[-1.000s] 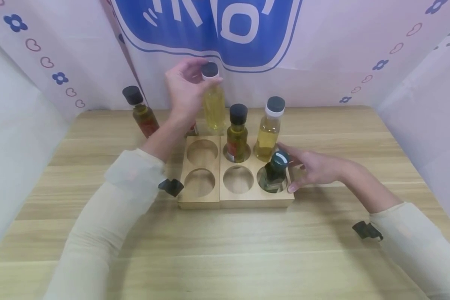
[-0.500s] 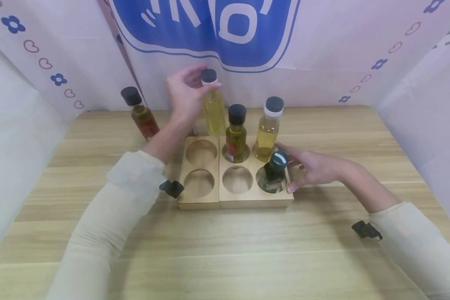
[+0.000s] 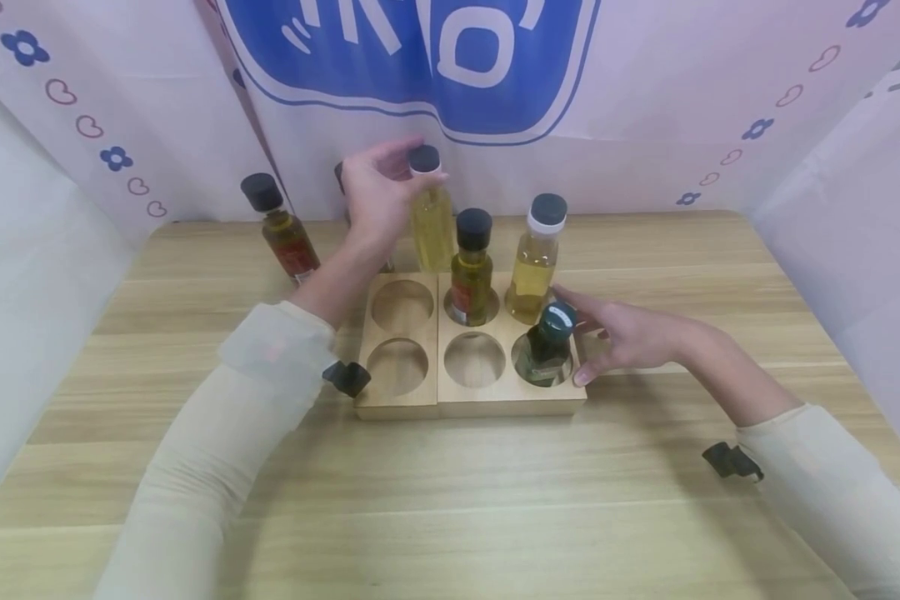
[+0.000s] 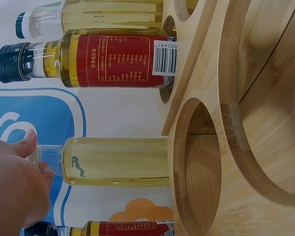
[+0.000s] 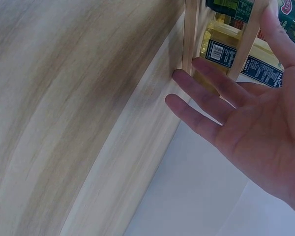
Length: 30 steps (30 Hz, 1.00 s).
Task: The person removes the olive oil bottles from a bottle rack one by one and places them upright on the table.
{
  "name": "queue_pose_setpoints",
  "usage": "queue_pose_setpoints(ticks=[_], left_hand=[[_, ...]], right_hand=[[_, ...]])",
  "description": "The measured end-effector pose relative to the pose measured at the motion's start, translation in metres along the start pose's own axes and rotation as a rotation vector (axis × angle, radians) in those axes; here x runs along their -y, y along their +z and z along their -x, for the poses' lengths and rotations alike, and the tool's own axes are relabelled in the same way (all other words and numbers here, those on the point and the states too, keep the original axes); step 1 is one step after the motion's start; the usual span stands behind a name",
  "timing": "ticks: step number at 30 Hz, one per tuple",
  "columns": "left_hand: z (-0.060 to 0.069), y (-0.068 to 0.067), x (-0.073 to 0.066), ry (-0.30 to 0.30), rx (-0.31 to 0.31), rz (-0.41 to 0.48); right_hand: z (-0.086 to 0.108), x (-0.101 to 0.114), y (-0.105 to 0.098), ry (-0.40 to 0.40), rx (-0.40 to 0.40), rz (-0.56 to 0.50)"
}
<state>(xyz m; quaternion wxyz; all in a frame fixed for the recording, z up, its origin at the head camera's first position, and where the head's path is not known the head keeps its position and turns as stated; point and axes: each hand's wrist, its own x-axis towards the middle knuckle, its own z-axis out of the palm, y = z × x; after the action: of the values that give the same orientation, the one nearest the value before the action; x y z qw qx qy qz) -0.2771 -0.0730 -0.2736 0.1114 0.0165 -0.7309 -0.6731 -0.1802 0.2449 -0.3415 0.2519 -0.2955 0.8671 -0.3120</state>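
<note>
Behind the rack (image 3: 436, 335), the pale bottle (image 3: 432, 229) is nearly upright, its base hidden; the left hand (image 3: 378, 196) pinches it near the cap (image 3: 423, 158), likely for control. The right hand (image 3: 633, 337), its grip wide, touches the rack's end, apparently bracing it on the desk (image 3: 495, 500).

Smooth, pale wooden bottle rack (image 3: 495, 396) on a satin wood-grain tabletop (image 3: 495, 500); glossy, see-through oil bottles (image 4: 118, 162), one with a sleek printed label (image 4: 113, 58) and finely ridged, plastic-looking cap (image 4: 13, 63); matt, wrinkled cloth sleeves (image 3: 187, 442); softly creased backdrop (image 3: 645, 100)
</note>
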Motion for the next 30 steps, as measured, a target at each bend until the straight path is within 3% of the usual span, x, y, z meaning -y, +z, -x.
queue_pose_setpoints(ticks=[18, 30], left_hand=[[-0.0005, 0.0041, 0.0016, 0.006, -0.002, 0.013], [-0.0018, 0.0044, 0.003, 0.051, 0.048, -0.074]], right_hand=[[-0.0009, 0.0, 0.0005, 0.003, 0.002, -0.01], [-0.0007, 0.0012, 0.0005, -0.003, 0.001, -0.008]])
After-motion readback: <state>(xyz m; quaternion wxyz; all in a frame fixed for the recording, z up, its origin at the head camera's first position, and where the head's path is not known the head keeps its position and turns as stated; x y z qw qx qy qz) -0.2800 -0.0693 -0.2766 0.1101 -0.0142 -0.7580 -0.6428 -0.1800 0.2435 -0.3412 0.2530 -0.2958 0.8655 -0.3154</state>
